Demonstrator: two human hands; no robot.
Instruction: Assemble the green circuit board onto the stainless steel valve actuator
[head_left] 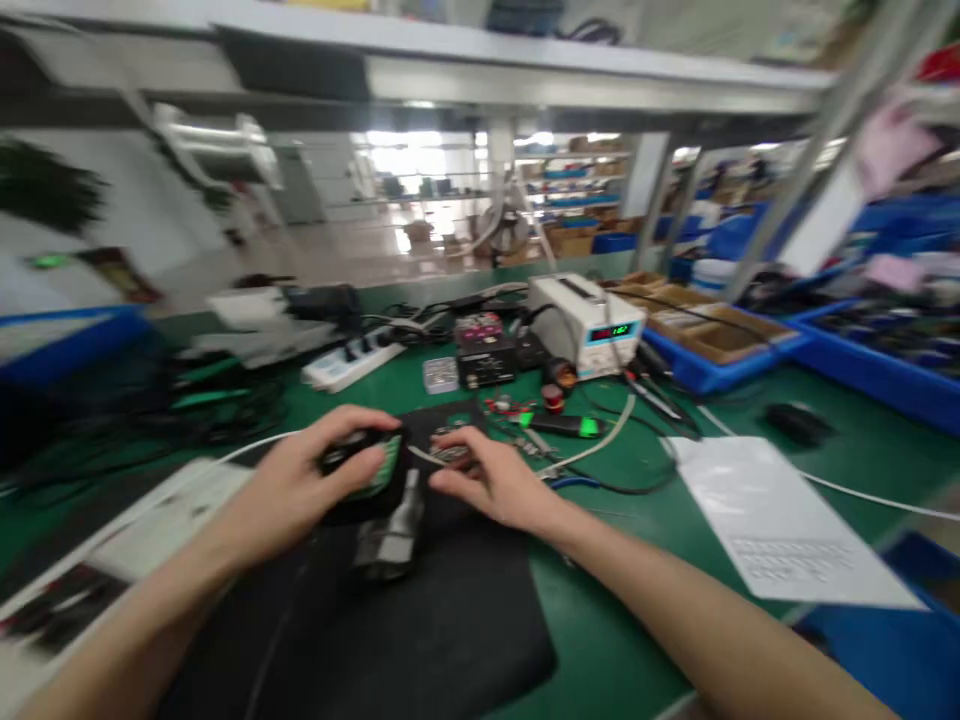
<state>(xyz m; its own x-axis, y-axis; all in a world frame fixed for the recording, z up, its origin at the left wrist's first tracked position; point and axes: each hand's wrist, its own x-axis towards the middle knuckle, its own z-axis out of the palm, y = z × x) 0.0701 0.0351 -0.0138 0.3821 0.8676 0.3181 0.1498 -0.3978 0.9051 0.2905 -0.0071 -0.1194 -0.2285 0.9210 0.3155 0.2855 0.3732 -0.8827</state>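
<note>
My left hand (330,465) is closed around a dark housing with a green circuit board (384,468) facing right. To its right, my right hand (491,480) hovers over the black mat (450,600), fingers curled and thumb near the fingertips. A short pale wire (426,456) runs from beside the housing toward those fingertips; blur hides whether they grip it. Just below the housing is a grey, partly clear piece (397,535), smeared by motion. Small metal parts (448,440) lie behind my right fingers.
A power supply (585,325) with a lit display stands at the back. Left of it are a power strip (352,360) and a clear small box (440,375). A white sheet (780,520) lies right, near blue bins (720,375). Cables cross the green table (615,600); a shelf (525,75) spans overhead.
</note>
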